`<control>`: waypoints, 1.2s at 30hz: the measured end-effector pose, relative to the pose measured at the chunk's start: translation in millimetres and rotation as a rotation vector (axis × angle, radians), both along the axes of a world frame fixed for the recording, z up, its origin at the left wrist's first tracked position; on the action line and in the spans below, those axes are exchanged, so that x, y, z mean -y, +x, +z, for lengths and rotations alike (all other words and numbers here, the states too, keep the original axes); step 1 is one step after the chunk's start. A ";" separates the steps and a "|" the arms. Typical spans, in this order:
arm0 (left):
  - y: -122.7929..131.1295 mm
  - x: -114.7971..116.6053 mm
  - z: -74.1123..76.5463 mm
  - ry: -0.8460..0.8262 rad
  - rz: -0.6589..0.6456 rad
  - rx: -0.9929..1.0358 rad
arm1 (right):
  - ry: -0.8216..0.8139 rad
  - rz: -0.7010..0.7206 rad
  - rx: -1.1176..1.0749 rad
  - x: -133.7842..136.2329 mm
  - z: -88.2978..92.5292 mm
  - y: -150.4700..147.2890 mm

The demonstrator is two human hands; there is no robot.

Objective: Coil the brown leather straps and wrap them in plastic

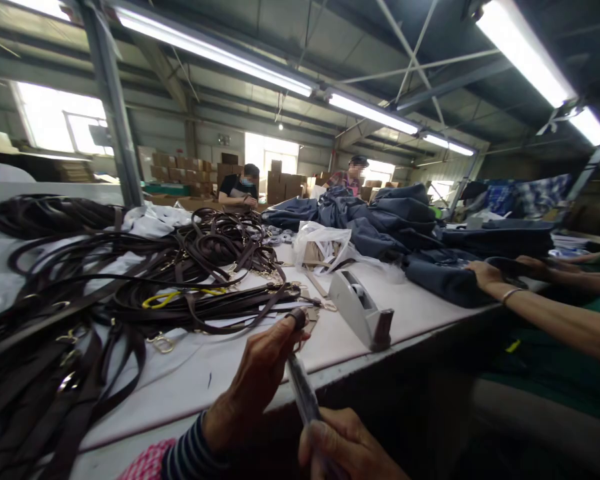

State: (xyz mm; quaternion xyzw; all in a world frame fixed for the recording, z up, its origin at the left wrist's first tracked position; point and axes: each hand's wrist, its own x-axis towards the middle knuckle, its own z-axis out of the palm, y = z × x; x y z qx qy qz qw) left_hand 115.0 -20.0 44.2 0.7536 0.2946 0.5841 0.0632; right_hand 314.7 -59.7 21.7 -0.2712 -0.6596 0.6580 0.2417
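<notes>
Over the near edge of the counter (160, 397), the left hand (255, 377) pinches the upper end of a strap (304, 390), with a dark piece (297, 318) showing at its fingertips. Below it and to the right, the right hand (350, 443) is closed around the lower part of the same strap, so the strap slants down from one hand to the other, greyish and shiny along the stretch between.

Just beyond the hands, to the right, a grey tape dispenser (355, 303) stands on the counter, and behind it is a clear plastic bag (325, 243) with pale strips inside. Dark straps (215, 247) with metal clips lie heaped over the left side, a yellow cord (160, 299) among them. Farther right, dark blue cloth (395, 213) is piled high, and a co-worker's hand (487, 275) rests on its near part. Beyond the counter, two people (237, 190) stand near stacked cardboard boxes (281, 187), under long ceiling lights (220, 51).
</notes>
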 end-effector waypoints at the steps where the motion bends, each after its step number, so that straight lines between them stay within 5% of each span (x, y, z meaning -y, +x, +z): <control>1: -3.4 0.9 0.6 0.037 0.014 -0.068 | -0.011 0.008 -0.004 0.9 -0.4 2.8; 5: -13.1 16.0 6.4 0.187 0.007 -0.383 | -0.118 0.035 -0.030 -0.9 -2.0 15.7; 10: -28.0 46.0 -5.4 0.041 -0.032 -0.694 | -0.137 -0.036 0.067 -16.8 17.8 44.3; 16: -48.8 66.9 -16.3 -0.250 -0.037 -0.570 | -0.017 -0.097 0.205 -31.1 62.3 64.0; 21: -46.9 78.1 -19.1 -0.455 0.053 -0.460 | 0.137 -0.027 0.269 -48.5 79.8 68.7; 24: -36.3 84.3 -13.8 -0.587 0.008 -0.386 | 0.240 -0.008 0.317 -62.5 78.6 66.7; 29: -24.6 93.4 5.6 -0.949 -0.285 -0.350 | 0.496 -0.007 0.295 -70.3 62.8 53.3; 36: -42.1 99.4 -1.6 -1.072 -0.298 -0.227 | 0.208 0.033 0.213 -39.8 29.0 45.1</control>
